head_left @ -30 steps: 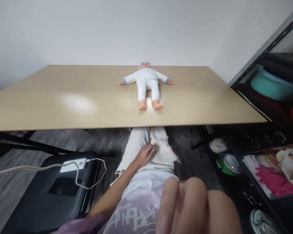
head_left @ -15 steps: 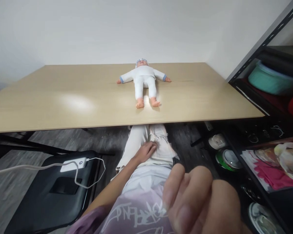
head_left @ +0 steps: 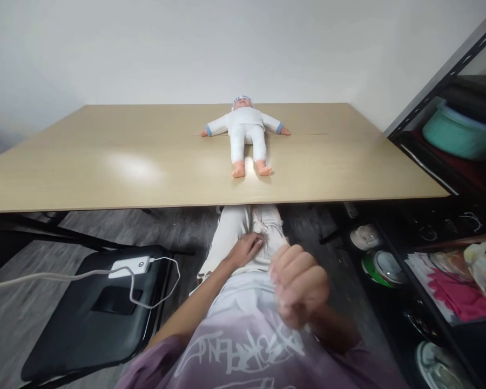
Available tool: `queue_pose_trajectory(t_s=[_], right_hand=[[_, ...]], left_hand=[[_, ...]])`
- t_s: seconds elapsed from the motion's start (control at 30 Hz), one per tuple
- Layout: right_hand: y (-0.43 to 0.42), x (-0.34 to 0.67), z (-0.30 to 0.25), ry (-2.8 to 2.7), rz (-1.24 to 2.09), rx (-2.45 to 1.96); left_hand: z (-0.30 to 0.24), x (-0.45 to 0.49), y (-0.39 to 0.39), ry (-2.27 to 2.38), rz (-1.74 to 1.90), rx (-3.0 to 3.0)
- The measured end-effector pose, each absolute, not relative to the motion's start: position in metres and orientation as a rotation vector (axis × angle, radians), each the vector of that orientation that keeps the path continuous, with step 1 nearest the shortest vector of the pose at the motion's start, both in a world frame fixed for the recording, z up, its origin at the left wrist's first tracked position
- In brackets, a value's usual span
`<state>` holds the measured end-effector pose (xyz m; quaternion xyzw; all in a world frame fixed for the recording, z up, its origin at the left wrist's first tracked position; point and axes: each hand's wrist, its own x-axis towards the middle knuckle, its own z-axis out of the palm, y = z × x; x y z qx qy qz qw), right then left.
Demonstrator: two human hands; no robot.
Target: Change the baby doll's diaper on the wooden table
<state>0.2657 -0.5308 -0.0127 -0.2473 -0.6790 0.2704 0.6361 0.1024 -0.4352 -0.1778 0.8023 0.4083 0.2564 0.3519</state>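
Note:
A baby doll (head_left: 247, 134) in a white suit and cap lies on its back on the tan table (head_left: 105, 162), arms spread, feet toward me. My left hand (head_left: 246, 249) rests on my thigh in light trousers below the table edge, fingers lying loosely curved on the cloth. My right hand (head_left: 299, 283) hovers in front of my chest, fingers curled into a loose fist with nothing visible in it. Both hands are well short of the doll.
A black chair (head_left: 93, 313) at lower left carries a white power bank (head_left: 130, 266) with a cable. A dark metal shelf (head_left: 441, 162) on the right holds a teal bowl (head_left: 461, 132), red items, dishes and bags. A white wall stands behind the table.
My right hand has dropped away from the camera and curled into a fist near my chest. The view shifted slightly. My left hand stays on my thigh.

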Motion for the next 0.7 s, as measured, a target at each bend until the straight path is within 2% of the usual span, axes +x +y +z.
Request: queue_pose_trajectory(t_s=[0.1, 0.37, 0.6, 0.7], right_hand=[[-0.520, 0.270, -0.038, -1.372, 0.616, -0.541], [-0.520, 0.331, -0.129, -1.328, 0.659, -1.056], [-0.478, 0.365, -0.211, -1.166, 0.848, -1.687], [-0.459, 0.369, -0.235, -1.135, 0.906, -1.794]], left_hand=[[-0.183, 0.103, -0.433, 1.054, 0.676, 2.079], [-0.188, 0.105, -0.431, 1.088, 0.631, 2.065], [-0.191, 0.123, -0.426, 1.531, 0.598, 1.814], [-0.190, 0.136, -0.417, 1.589, 0.517, 1.652]])
